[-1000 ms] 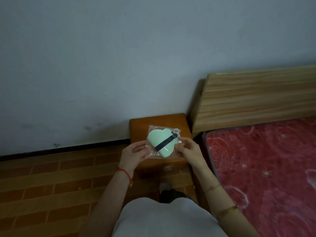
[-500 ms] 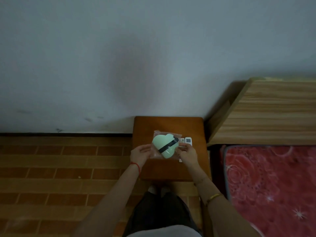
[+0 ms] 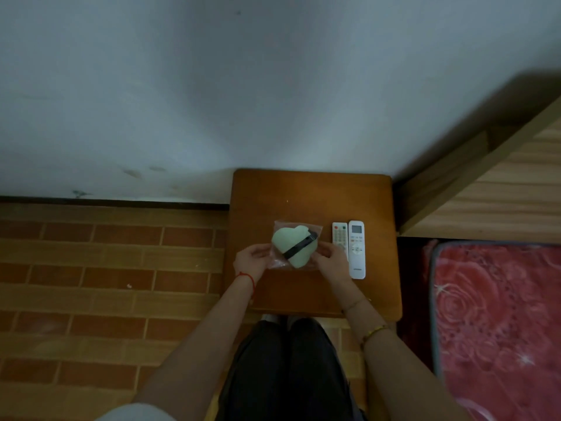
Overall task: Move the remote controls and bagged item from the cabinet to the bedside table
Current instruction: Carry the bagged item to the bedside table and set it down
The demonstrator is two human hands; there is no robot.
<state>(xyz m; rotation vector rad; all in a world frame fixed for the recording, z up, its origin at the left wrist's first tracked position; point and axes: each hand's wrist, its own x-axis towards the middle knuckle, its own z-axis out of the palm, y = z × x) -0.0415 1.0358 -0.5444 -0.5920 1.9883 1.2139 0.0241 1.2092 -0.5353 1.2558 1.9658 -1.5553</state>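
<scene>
Head view: a clear bag (image 3: 296,249) with a pale green heart-shaped item crossed by a dark band is held over the middle of the surface (image 3: 312,192); whether it is touching the wood cannot be told. The bag's left edge is pinched by the left hand (image 3: 253,262), and its right edge is gripped by the right hand (image 3: 331,259), fingers curled. Two white remote controls are laid side by side toward the right edge of the surface: a shorter remote (image 3: 340,237) just beside the right hand and a longer remote (image 3: 357,249) outside it. A red patterned bed (image 3: 498,323) is seen past the right edge.
</scene>
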